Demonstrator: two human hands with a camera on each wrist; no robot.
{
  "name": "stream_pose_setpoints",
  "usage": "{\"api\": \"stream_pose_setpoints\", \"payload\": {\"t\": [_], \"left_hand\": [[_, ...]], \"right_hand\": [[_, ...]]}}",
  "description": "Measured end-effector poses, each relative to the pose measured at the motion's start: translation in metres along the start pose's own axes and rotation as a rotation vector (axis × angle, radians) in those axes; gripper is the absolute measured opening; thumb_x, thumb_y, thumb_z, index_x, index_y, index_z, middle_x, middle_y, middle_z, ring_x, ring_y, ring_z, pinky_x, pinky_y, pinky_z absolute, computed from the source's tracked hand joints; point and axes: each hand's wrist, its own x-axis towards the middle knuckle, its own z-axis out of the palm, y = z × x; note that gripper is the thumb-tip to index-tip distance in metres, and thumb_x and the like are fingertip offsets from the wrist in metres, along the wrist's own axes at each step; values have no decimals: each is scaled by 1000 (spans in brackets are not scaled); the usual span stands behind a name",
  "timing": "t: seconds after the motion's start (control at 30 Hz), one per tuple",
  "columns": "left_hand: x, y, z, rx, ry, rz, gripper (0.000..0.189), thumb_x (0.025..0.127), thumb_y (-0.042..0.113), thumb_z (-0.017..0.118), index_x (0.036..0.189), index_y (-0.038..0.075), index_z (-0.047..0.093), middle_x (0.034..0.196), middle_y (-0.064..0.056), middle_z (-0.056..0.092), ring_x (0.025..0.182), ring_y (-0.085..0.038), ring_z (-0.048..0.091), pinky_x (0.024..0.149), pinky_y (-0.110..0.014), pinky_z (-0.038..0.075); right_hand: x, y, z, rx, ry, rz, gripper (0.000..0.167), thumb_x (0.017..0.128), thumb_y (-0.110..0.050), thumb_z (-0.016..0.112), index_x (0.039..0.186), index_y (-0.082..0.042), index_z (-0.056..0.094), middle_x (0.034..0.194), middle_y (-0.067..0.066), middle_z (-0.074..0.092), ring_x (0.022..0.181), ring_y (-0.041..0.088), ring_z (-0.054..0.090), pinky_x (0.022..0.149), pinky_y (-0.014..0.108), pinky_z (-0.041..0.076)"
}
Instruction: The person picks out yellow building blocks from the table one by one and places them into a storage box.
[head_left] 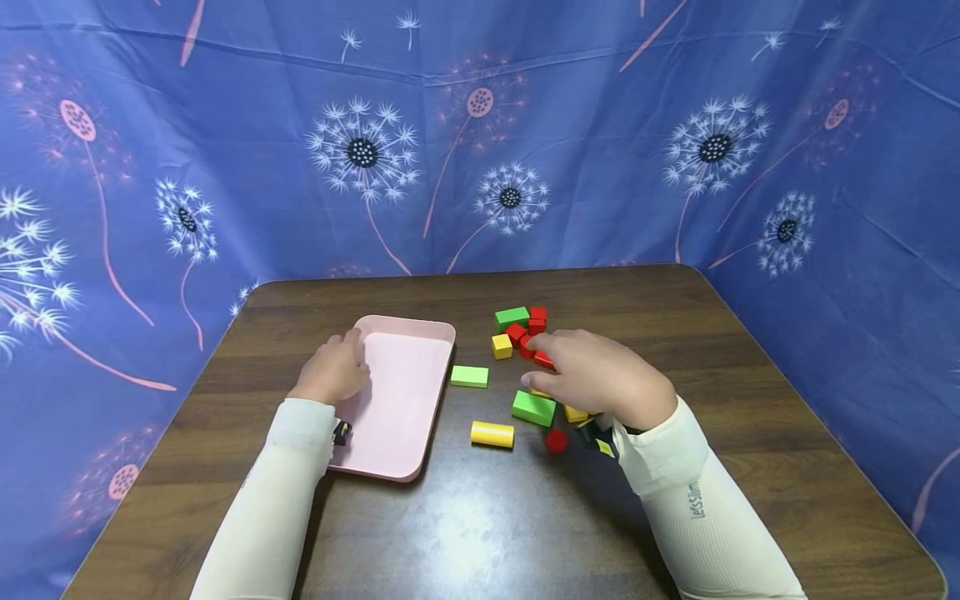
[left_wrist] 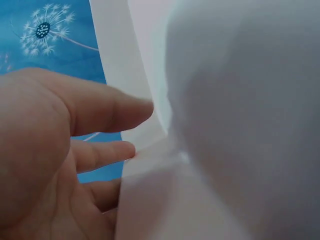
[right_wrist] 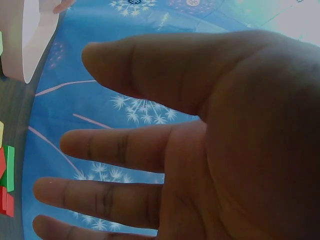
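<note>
My left hand lies over the left side of a pink tray, near its far left corner. In the left wrist view, the thumb and fingers are extended at the white-looking tray wall. My right hand hovers over scattered toy blocks, its fingers straight and apart, with nothing held. Beneath and around it are a green block, a red block and a yellow block, partly covered by the hand. A red round piece lies just nearer the body.
A yellow cylinder and a light green block lie between tray and right hand. Farther back are a yellow cube, another green block and several red pieces. A blue dandelion-print cloth hangs behind the wooden table.
</note>
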Motion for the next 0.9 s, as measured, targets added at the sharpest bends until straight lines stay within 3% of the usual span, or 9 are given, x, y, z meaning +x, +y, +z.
{"api": "stream_pose_setpoints", "payload": {"t": [0.13,0.4,0.7,0.9], "left_hand": [[1,0,3,45,27,18,63,100,17,51,156,-5,33,141,-38,50,126,-57,53,100,-69,47],[3,1,8,121,79,9,50,109,16,28,151,-8,40,131,-35,58,117,-56,60,90,-69,52],[0,1,7,83,102,9,45,106,9,29,142,-13,43,123,-39,57,105,-60,60,89,-70,51],[0,0,8,60,92,-22,47,104,6,30,145,-15,40,129,-42,53,110,-62,57,94,-71,49]], "right_hand": [[-1,0,1,2,-6,9,61,100,-48,63,150,-14,55,148,6,60,137,29,56,113,53,45],[0,0,0,3,-17,8,61,101,-46,63,151,-13,54,149,7,59,136,28,56,113,53,45],[0,0,0,0,-21,13,60,101,-44,63,152,-13,53,149,7,59,135,29,57,113,53,45],[3,-1,2,-9,-22,23,56,100,-45,64,146,-13,58,141,5,64,128,27,61,108,52,48]]}}
